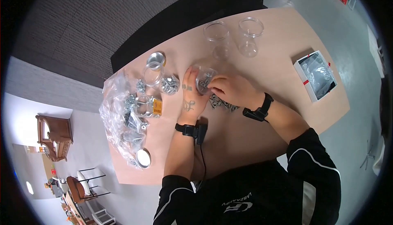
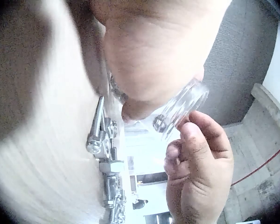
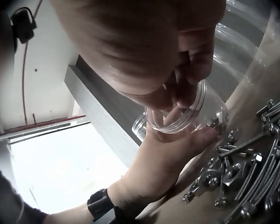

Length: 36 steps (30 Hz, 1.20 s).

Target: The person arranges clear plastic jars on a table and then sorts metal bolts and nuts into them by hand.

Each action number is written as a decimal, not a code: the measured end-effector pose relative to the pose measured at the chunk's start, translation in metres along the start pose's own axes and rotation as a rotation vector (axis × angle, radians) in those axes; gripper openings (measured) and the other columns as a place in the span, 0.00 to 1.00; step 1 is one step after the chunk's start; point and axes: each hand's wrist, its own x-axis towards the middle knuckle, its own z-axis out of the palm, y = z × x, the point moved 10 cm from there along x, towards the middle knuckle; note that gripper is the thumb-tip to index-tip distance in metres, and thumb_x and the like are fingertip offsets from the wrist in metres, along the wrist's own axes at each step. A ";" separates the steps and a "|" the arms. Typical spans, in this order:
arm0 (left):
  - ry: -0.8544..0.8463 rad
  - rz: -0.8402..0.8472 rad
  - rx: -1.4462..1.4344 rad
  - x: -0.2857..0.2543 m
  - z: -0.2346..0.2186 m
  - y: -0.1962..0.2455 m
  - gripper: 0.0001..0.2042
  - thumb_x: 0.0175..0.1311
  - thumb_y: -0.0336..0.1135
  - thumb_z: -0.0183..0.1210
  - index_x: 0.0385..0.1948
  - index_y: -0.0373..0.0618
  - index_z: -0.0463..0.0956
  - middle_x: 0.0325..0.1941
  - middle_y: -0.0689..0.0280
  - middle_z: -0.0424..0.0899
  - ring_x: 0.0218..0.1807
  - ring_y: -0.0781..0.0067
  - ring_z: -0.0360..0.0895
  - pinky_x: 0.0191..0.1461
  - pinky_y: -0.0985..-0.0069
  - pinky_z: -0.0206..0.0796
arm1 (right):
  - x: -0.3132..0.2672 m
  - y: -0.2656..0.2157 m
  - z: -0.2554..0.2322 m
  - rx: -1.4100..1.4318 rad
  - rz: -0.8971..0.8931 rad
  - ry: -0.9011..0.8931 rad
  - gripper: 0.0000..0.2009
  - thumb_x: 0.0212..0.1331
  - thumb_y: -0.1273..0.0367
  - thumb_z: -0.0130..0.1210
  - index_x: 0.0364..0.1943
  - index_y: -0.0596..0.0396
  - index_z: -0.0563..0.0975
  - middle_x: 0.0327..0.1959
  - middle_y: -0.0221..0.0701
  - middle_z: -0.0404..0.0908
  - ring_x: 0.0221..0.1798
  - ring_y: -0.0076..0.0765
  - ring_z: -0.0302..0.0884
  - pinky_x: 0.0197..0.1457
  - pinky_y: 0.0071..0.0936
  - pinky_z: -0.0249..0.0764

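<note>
A clear plastic jar [image 1: 210,73] with small metal hardware inside stands between the two hands. My left hand [image 1: 190,96] grips its side, the thumb showing around the wall in the right wrist view. Over the jar's open mouth [image 3: 179,123], my right hand [image 1: 234,89] has its fingers curled and bunched at the rim. I cannot tell whether those fingertips pinch a small piece. Close beside the jar, below the right hand, lies a loose pile of bolts, nuts and washers [image 3: 256,175] on the table.
To the left are a jar of metal pieces [image 1: 169,85], a yellow-labelled jar [image 1: 143,107], clear plastic bags [image 1: 114,116] with hardware, and a round lid [image 1: 143,158]. Two clear jars [image 1: 217,32] stand at the back. A white box [image 1: 305,72] holding wrapped plastic sits at right.
</note>
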 end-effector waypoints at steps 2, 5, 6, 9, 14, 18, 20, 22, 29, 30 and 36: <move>0.017 -0.009 -0.019 0.000 -0.001 -0.001 0.49 0.47 0.27 0.81 0.74 0.38 0.61 0.77 0.43 0.66 0.78 0.40 0.65 0.79 0.54 0.62 | 0.002 -0.004 -0.009 0.019 0.021 0.019 0.05 0.64 0.69 0.63 0.41 0.51 0.84 0.42 0.33 0.86 0.41 0.48 0.86 0.44 0.43 0.82; 0.048 -0.061 -0.091 -0.002 0.000 -0.012 0.50 0.44 0.24 0.80 0.74 0.40 0.60 0.76 0.42 0.66 0.77 0.38 0.65 0.77 0.54 0.64 | 0.002 0.008 -0.016 0.073 0.190 0.031 0.08 0.62 0.68 0.66 0.42 0.54 0.83 0.39 0.31 0.86 0.42 0.43 0.87 0.44 0.37 0.82; 0.050 -0.135 -0.168 -0.004 0.004 -0.026 0.50 0.46 0.22 0.79 0.75 0.40 0.58 0.74 0.44 0.68 0.75 0.42 0.68 0.76 0.56 0.66 | 0.002 0.012 -0.015 0.044 0.216 0.025 0.09 0.62 0.67 0.67 0.41 0.54 0.82 0.40 0.33 0.85 0.43 0.43 0.87 0.44 0.37 0.82; 0.048 -0.266 -0.384 -0.004 0.007 -0.031 0.51 0.49 0.19 0.78 0.76 0.39 0.55 0.71 0.48 0.71 0.71 0.50 0.74 0.73 0.60 0.70 | -0.004 0.021 -0.005 -0.054 0.219 -0.002 0.10 0.62 0.64 0.66 0.41 0.54 0.82 0.44 0.37 0.84 0.43 0.48 0.87 0.45 0.42 0.82; 0.019 -0.317 -0.460 -0.003 0.007 -0.033 0.51 0.53 0.17 0.76 0.78 0.39 0.51 0.68 0.53 0.74 0.65 0.59 0.79 0.69 0.65 0.75 | -0.019 0.030 0.022 -0.211 0.219 -0.108 0.12 0.62 0.60 0.66 0.41 0.53 0.82 0.49 0.42 0.82 0.45 0.55 0.86 0.48 0.49 0.84; 0.028 -0.316 -0.495 -0.005 0.009 -0.037 0.52 0.52 0.17 0.76 0.79 0.40 0.51 0.69 0.52 0.74 0.68 0.59 0.77 0.70 0.64 0.74 | -0.023 0.034 0.051 -0.159 0.234 -0.340 0.11 0.64 0.61 0.64 0.44 0.51 0.84 0.45 0.39 0.82 0.46 0.52 0.85 0.50 0.46 0.83; 0.029 -0.310 -0.492 -0.006 0.010 -0.037 0.52 0.52 0.17 0.76 0.79 0.40 0.51 0.69 0.52 0.73 0.68 0.59 0.77 0.70 0.64 0.74 | -0.024 0.036 0.055 -0.141 0.227 -0.375 0.10 0.64 0.62 0.64 0.43 0.50 0.85 0.44 0.38 0.81 0.46 0.52 0.86 0.50 0.46 0.83; 0.027 -0.314 -0.497 -0.006 0.011 -0.039 0.52 0.52 0.17 0.76 0.79 0.40 0.51 0.69 0.51 0.73 0.69 0.59 0.76 0.70 0.64 0.73 | -0.025 0.033 0.053 -0.114 0.186 -0.371 0.06 0.62 0.65 0.64 0.39 0.49 0.84 0.43 0.37 0.82 0.45 0.51 0.86 0.49 0.46 0.82; 0.026 -0.315 -0.492 -0.004 0.009 -0.035 0.52 0.52 0.18 0.76 0.79 0.40 0.51 0.69 0.51 0.73 0.68 0.59 0.76 0.71 0.64 0.74 | -0.023 0.029 0.042 -0.136 0.183 -0.376 0.04 0.59 0.69 0.64 0.35 0.52 0.82 0.42 0.39 0.82 0.45 0.52 0.85 0.49 0.47 0.81; 0.015 -0.326 -0.496 -0.004 0.009 -0.033 0.52 0.53 0.18 0.76 0.79 0.42 0.49 0.69 0.53 0.74 0.69 0.61 0.76 0.71 0.66 0.72 | -0.022 0.028 0.040 -0.120 0.198 -0.383 0.03 0.60 0.70 0.62 0.34 0.55 0.82 0.41 0.42 0.83 0.45 0.54 0.85 0.49 0.49 0.82; 0.001 -0.325 -0.439 -0.004 0.009 -0.033 0.52 0.54 0.18 0.76 0.79 0.43 0.48 0.69 0.55 0.75 0.69 0.63 0.76 0.71 0.67 0.72 | -0.022 0.033 0.036 -0.087 0.144 -0.341 0.04 0.62 0.72 0.59 0.35 0.57 0.82 0.39 0.45 0.84 0.46 0.57 0.85 0.50 0.49 0.81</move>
